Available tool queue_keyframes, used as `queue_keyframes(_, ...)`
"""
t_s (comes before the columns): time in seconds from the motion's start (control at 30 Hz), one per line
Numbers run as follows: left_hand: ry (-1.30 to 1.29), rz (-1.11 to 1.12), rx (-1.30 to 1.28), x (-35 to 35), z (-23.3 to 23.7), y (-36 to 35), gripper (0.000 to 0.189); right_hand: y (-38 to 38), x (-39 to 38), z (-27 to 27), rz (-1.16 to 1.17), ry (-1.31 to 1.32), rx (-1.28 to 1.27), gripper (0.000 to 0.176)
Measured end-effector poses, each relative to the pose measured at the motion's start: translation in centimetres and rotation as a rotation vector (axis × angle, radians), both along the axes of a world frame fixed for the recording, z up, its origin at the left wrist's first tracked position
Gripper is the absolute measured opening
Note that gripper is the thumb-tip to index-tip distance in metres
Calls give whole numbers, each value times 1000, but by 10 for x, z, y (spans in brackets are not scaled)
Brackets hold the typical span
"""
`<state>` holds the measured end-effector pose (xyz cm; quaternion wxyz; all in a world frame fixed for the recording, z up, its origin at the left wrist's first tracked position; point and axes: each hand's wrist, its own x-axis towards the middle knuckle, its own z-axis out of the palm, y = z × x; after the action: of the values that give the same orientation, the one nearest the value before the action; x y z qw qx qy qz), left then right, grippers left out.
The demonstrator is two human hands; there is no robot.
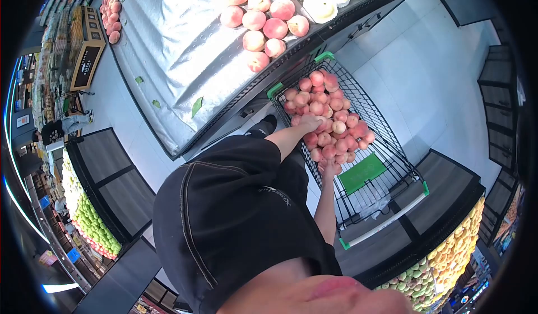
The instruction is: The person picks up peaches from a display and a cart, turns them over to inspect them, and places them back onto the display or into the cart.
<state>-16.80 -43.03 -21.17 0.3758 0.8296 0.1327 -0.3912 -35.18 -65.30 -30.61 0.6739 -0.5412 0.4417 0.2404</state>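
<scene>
A heap of pink peaches [339,128] lies in a black wire shopping cart [386,124] with green corner pieces. My left hand [310,123] reaches over the near side of the heap, its fingers curled down on a peach among the others. At the heap's lower edge, my right hand [333,168] has its fingers bent round a peach, partly hidden by the hand itself. Beside the peaches, a green panel [363,173] shows on the cart's basket. The cart's pale handle [386,223] is nearer my right arm.
A silver-lined display table [168,50] stands beside the cart, holding loose peaches [263,20] and pale fruit in white foam nets [322,3]. Yellow fruit [457,252] and green fruit [92,221] fill other stands. Another person [53,132] is far off at the left.
</scene>
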Motion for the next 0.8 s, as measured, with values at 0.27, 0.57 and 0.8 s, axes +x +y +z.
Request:
queue_keyframes(0.27, -326, -465, -229, 31, 44, 39, 32, 29, 12, 25, 381, 51, -86, 29)
queue_keyframes(0.57, -909, 182, -206, 109, 250, 267, 25, 155, 217, 176, 820, -699, -424, 29)
queue_keyframes(0.8, -1206, 254, 589, 133, 194, 357, 59, 331, 377, 316, 812, -1170, -346, 36)
